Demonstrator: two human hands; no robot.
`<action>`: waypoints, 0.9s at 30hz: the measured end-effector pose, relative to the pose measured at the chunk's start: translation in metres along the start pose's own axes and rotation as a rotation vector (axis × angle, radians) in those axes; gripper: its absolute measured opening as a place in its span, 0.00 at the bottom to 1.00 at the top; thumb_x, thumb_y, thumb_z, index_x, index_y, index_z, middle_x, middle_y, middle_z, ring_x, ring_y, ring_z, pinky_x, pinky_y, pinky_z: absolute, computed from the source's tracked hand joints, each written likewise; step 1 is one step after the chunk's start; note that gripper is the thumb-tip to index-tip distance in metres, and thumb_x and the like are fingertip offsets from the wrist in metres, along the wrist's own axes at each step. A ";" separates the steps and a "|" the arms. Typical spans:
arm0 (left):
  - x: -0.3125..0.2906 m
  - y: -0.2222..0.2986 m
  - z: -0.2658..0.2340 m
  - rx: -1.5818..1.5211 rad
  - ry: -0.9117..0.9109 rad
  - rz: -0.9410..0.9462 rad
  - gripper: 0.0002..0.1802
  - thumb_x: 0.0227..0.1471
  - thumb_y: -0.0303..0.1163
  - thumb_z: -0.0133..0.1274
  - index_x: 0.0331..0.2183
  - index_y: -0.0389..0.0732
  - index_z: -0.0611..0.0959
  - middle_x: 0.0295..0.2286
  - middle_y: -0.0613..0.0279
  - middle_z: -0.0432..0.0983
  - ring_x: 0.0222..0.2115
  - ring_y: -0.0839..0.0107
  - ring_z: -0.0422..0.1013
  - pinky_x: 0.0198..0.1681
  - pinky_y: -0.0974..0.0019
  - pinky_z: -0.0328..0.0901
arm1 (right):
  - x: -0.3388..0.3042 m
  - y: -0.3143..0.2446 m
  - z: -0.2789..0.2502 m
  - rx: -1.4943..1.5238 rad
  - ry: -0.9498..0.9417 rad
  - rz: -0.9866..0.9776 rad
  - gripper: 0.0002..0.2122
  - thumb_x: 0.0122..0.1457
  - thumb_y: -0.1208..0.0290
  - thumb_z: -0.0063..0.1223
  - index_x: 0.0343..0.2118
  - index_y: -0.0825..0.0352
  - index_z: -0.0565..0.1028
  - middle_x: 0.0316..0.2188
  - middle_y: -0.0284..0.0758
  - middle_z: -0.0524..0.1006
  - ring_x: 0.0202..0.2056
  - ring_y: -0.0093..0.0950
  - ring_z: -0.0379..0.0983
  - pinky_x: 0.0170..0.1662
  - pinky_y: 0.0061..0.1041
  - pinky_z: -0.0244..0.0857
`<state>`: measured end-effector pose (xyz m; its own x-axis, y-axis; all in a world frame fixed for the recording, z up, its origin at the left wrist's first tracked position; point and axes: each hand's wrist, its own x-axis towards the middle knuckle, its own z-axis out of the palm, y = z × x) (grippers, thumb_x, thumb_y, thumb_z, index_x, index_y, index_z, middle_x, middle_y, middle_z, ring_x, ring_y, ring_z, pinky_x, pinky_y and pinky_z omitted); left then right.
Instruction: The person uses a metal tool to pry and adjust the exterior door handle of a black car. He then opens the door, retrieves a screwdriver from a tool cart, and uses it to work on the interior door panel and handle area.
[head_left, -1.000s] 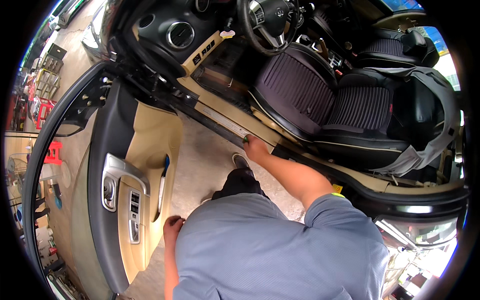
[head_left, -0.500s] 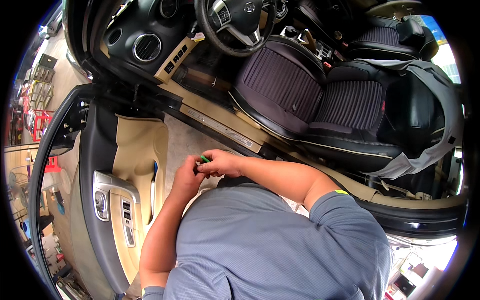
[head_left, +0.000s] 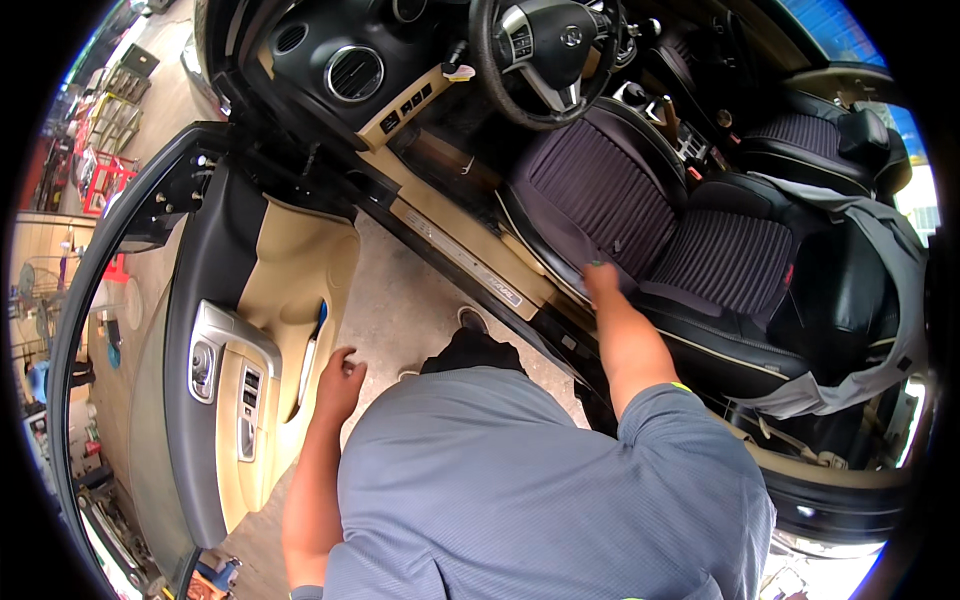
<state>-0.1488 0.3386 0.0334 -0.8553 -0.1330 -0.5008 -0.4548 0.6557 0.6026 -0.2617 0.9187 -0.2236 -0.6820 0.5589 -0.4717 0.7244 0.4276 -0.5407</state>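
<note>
My right hand (head_left: 602,286) reaches over the outer side of the driver's seat (head_left: 575,185), its fingers closed. A speck of dark green shows at the fingertips; its kind is too small to make out. Just beyond them, a small dark object (head_left: 617,246) lies on the seat cushion. My left hand (head_left: 340,382) hangs beside the beige and black door panel (head_left: 300,250), fingers loosely bent and apart, with nothing visible in them. Whether my right hand touches the seat, I cannot tell.
The open car door (head_left: 190,420) stands on my left. Ahead are the steering wheel (head_left: 545,60) and the door sill (head_left: 455,245). A grey cover (head_left: 890,260) wraps the seat's headrest end. Racks and a red stool (head_left: 105,185) are beyond the door.
Both hands were together in front of my body around a small green thing. They have parted: the right moved out to the seat, the left dropped back toward the door.
</note>
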 end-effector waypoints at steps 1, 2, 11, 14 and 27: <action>-0.005 -0.021 -0.001 0.017 0.003 -0.066 0.24 0.51 0.36 0.59 0.49 0.37 0.77 0.29 0.56 0.77 0.29 0.65 0.73 0.36 0.62 0.69 | 0.021 0.019 -0.008 0.008 0.200 0.073 0.09 0.52 0.70 0.56 0.29 0.72 0.77 0.22 0.41 0.77 0.20 0.34 0.74 0.22 0.35 0.65; -0.007 -0.040 -0.003 0.029 -0.013 -0.114 0.24 0.50 0.36 0.59 0.48 0.37 0.78 0.29 0.55 0.77 0.29 0.64 0.73 0.36 0.62 0.69 | 0.046 0.050 -0.026 0.041 0.273 0.171 0.09 0.52 0.70 0.56 0.29 0.73 0.77 0.22 0.42 0.78 0.22 0.36 0.77 0.24 0.35 0.68; -0.117 -0.248 0.043 -0.001 -0.041 -0.515 0.22 0.54 0.38 0.53 0.47 0.34 0.78 0.36 0.46 0.78 0.40 0.56 0.74 0.45 0.58 0.68 | 0.041 0.062 -0.027 0.210 0.229 0.246 0.07 0.53 0.73 0.55 0.23 0.70 0.72 0.18 0.37 0.74 0.19 0.32 0.73 0.22 0.33 0.66; -0.138 -0.247 0.073 -0.089 -0.004 -0.587 0.22 0.55 0.38 0.52 0.47 0.34 0.78 0.39 0.45 0.77 0.43 0.55 0.74 0.48 0.57 0.67 | -0.016 0.025 0.033 0.307 -0.128 0.162 0.08 0.55 0.70 0.53 0.23 0.66 0.70 0.16 0.35 0.70 0.17 0.36 0.70 0.23 0.36 0.65; -0.071 -0.087 0.050 -0.165 0.192 -0.154 0.21 0.55 0.41 0.54 0.46 0.37 0.79 0.33 0.46 0.80 0.36 0.54 0.76 0.42 0.57 0.69 | -0.152 -0.115 0.083 -0.557 -0.720 -0.837 0.16 0.57 0.63 0.52 0.43 0.70 0.76 0.39 0.53 0.78 0.44 0.52 0.74 0.46 0.44 0.68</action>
<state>-0.0359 0.3276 -0.0143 -0.7975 -0.3700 -0.4767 -0.6034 0.4896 0.6295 -0.2499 0.7254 -0.1473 -0.7277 -0.4748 -0.4950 -0.1372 0.8079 -0.5731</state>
